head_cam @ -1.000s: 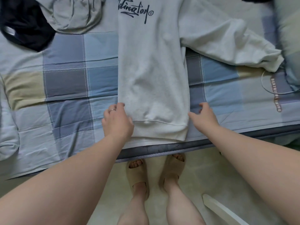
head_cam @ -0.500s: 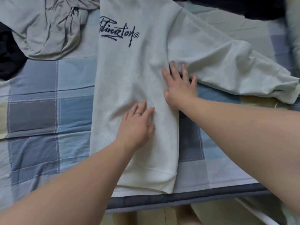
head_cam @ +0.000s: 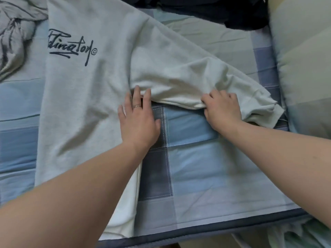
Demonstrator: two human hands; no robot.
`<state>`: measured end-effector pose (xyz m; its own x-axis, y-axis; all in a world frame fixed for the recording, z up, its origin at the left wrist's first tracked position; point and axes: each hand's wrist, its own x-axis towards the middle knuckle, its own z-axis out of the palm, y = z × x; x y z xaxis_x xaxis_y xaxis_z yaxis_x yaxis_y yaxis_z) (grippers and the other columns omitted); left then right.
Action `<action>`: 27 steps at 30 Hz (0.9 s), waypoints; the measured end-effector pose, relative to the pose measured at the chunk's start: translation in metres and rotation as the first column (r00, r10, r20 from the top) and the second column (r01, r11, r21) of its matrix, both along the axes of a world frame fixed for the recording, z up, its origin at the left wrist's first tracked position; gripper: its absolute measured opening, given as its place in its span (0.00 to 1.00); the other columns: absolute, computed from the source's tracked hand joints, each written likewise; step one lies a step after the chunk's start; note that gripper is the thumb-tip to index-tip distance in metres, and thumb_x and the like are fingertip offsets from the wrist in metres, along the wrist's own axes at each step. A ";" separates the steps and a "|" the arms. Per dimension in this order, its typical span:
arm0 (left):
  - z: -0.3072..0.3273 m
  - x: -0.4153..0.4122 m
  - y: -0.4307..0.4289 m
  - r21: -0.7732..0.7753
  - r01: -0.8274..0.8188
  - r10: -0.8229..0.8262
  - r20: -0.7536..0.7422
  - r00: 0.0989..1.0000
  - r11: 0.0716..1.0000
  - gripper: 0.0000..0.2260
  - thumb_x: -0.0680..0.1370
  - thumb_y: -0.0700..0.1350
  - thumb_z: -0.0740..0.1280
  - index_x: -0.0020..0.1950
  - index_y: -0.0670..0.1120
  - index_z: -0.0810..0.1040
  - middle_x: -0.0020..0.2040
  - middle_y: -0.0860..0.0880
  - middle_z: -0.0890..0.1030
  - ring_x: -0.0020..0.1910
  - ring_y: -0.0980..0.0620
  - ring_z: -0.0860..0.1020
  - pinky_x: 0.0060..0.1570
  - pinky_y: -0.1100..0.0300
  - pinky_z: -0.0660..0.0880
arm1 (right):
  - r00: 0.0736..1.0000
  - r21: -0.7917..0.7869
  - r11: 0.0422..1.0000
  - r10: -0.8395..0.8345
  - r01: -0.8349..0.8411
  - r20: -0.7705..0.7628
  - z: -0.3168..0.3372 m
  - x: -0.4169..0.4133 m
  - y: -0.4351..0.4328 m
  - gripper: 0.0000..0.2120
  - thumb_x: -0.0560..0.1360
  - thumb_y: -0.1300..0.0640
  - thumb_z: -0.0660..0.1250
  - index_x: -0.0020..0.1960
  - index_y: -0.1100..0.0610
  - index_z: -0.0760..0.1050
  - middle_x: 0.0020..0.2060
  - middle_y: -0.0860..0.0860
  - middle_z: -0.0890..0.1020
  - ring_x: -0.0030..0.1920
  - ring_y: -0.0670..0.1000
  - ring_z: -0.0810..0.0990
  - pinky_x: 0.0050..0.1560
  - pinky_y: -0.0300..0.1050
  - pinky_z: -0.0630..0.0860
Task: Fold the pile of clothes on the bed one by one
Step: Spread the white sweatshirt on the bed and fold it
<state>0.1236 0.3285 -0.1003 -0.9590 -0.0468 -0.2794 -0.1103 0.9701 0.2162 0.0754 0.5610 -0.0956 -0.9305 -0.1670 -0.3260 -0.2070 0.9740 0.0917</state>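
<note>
A white sweatshirt (head_cam: 86, 97) with dark script lettering lies flat on the checked bed sheet (head_cam: 193, 169), its hem toward the bed's near edge. Its right sleeve (head_cam: 188, 81) stretches out to the right. My left hand (head_cam: 138, 120), a ring on one finger, presses flat on the sweatshirt's right side edge near the armpit, fingers straight. My right hand (head_cam: 223, 109) grips the lower edge of the sleeve near the cuff, fingers curled into the fabric.
A crumpled grey garment (head_cam: 16, 38) lies at the top left. Dark clothing (head_cam: 215, 9) sits at the top edge. A pale pillow (head_cam: 302, 68) borders the right side. The bed's dark edge (head_cam: 197, 231) runs along the bottom.
Both hands left the hem and moved up the sweatshirt. My left hand now presses at the armpit edge. My right hand slid right along the sleeve and took hold of it.
</note>
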 end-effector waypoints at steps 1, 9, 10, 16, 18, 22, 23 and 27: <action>-0.001 -0.009 0.007 -0.011 0.067 -0.068 -0.026 0.997 0.998 0.39 0.75 0.53 0.70 0.81 0.52 0.52 0.83 0.45 0.50 0.81 0.40 0.49 0.76 0.40 0.53 | 1.000 -0.017 1.000 0.002 -0.002 0.000 0.001 -0.001 0.006 0.09 0.78 0.59 0.63 0.58 0.55 0.73 0.56 0.55 0.75 0.56 0.60 0.73 0.49 0.50 0.62; -0.013 -0.068 0.054 0.000 0.292 -0.292 0.018 0.956 0.956 0.22 0.79 0.49 0.66 0.72 0.56 0.66 0.79 0.46 0.62 0.74 0.39 0.61 0.68 0.43 0.61 | 0.977 -0.131 0.970 -0.210 0.204 -0.035 0.012 -0.012 0.067 0.05 0.75 0.61 0.64 0.51 0.56 0.75 0.50 0.56 0.76 0.54 0.61 0.73 0.50 0.52 0.65; -0.013 -0.072 0.060 0.011 0.275 -0.275 0.010 0.961 0.961 0.19 0.80 0.48 0.65 0.71 0.57 0.68 0.79 0.46 0.62 0.74 0.38 0.62 0.68 0.42 0.62 | 0.980 -0.168 0.967 -0.197 0.193 -0.004 0.011 -0.012 0.068 0.05 0.76 0.60 0.64 0.51 0.56 0.74 0.51 0.55 0.75 0.55 0.60 0.72 0.53 0.53 0.66; -0.017 -0.073 0.082 0.061 0.259 -0.259 0.002 0.966 0.964 0.16 0.83 0.46 0.60 0.68 0.58 0.76 0.77 0.46 0.66 0.74 0.39 0.63 0.67 0.39 0.64 | 0.951 -0.243 0.922 -0.310 0.303 0.007 0.013 -0.003 0.083 0.03 0.75 0.58 0.65 0.48 0.53 0.73 0.54 0.52 0.74 0.58 0.58 0.71 0.53 0.53 0.67; -0.016 -0.073 0.085 0.083 0.265 -0.265 -0.012 0.964 0.961 0.14 0.81 0.43 0.61 0.63 0.54 0.79 0.75 0.47 0.69 0.72 0.42 0.65 0.64 0.42 0.66 | 0.930 -0.250 0.896 -0.357 0.367 0.084 0.013 -0.006 0.082 0.05 0.75 0.52 0.65 0.44 0.52 0.71 0.56 0.49 0.74 0.61 0.57 0.69 0.57 0.53 0.67; -0.014 -0.086 0.080 0.131 0.322 -0.321 -0.027 0.947 0.938 0.09 0.78 0.54 0.64 0.52 0.52 0.80 0.68 0.50 0.71 0.69 0.43 0.67 0.64 0.46 0.64 | 0.932 -0.337 0.872 -0.305 0.355 0.194 0.013 -0.022 0.073 0.21 0.76 0.33 0.60 0.36 0.48 0.76 0.58 0.45 0.75 0.66 0.50 0.68 0.70 0.53 0.56; -0.013 -0.091 0.078 0.126 0.353 -0.348 -0.055 0.936 0.927 0.14 0.78 0.61 0.63 0.48 0.52 0.80 0.64 0.52 0.73 0.65 0.44 0.69 0.62 0.47 0.65 | 0.923 -0.390 0.836 -0.358 0.385 0.145 0.015 -0.031 0.071 0.21 0.79 0.36 0.59 0.39 0.50 0.77 0.58 0.47 0.76 0.65 0.52 0.70 0.69 0.52 0.59; -0.004 -0.130 0.081 0.196 0.245 -0.183 -0.291 0.939 0.949 0.15 0.82 0.56 0.59 0.48 0.47 0.78 0.58 0.47 0.76 0.57 0.40 0.71 0.54 0.49 0.65 | 0.869 -0.463 0.748 -0.481 0.475 0.113 0.012 -0.077 0.067 0.16 0.84 0.49 0.55 0.67 0.54 0.71 0.66 0.55 0.74 0.66 0.59 0.71 0.67 0.57 0.68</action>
<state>-0.0062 0.4095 -0.1040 -0.9793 0.2022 0.0078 0.1863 0.8859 0.4249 -0.0017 0.6278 -0.0836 -0.9332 0.1740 -0.3143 0.2950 0.8705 -0.3940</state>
